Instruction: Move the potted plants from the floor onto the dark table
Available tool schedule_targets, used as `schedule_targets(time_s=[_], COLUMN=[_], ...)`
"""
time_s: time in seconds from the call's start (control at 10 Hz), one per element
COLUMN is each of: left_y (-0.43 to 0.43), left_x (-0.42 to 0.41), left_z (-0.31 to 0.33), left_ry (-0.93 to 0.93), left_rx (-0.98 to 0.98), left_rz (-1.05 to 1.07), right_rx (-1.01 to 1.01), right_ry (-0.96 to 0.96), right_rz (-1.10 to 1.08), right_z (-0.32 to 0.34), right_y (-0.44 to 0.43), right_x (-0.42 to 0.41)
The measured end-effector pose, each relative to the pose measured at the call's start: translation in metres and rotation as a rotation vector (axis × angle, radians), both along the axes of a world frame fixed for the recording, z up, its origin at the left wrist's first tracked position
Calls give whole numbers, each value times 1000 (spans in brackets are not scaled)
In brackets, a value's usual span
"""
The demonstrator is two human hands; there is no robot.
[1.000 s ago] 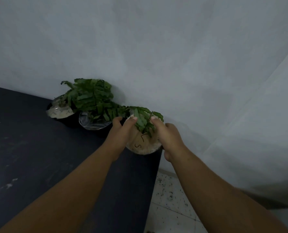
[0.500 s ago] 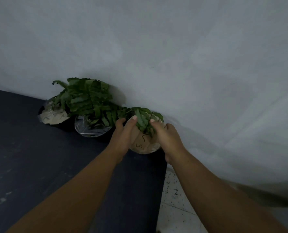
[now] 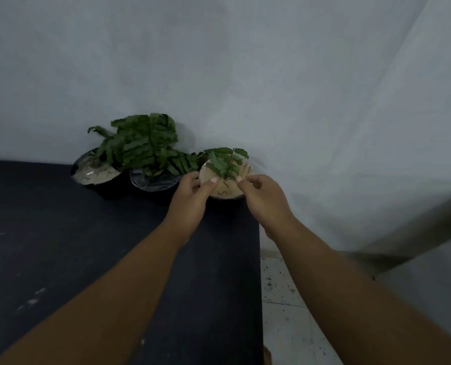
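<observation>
Potted plant (image 3: 225,177) sits at far right corner of dark tabletop (image 3: 61,246), against white wall, third in row beside middle pot (image 3: 153,177) and left pot (image 3: 95,172). Left hand (image 3: 190,201) and right hand (image 3: 265,198) both grasp its rim, thumbs on pale soil surface. Risk: pot is close to tabletop's right edge; careless release or nudge rightward could tip it to speckled floor (image 3: 285,312). Fronds overlap neighbour; withdrawing fingers may snag leaves.

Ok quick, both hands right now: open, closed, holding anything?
Left hand: closed on the rim of the rightmost pot, thumb over its top.
Right hand: fingers curled at the same pot's right edge; a firm grip cannot be told.
</observation>
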State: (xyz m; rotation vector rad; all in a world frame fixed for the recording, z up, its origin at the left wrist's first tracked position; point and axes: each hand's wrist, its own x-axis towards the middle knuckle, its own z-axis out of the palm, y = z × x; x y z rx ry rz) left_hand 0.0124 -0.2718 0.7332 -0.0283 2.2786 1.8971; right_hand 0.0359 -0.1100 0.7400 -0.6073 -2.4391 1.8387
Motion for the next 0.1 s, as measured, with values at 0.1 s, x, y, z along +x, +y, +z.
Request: schedule_targets(time_s=[0.1], left_y=[-25], left_x=[33], left_z=[19], left_ry=[86], left_rx=[-63], left_rz=[-35], right_rx=[35], right_ry=[68], right_rz=[-33], right_z=[17], right_y=[-20], right_x=[42])
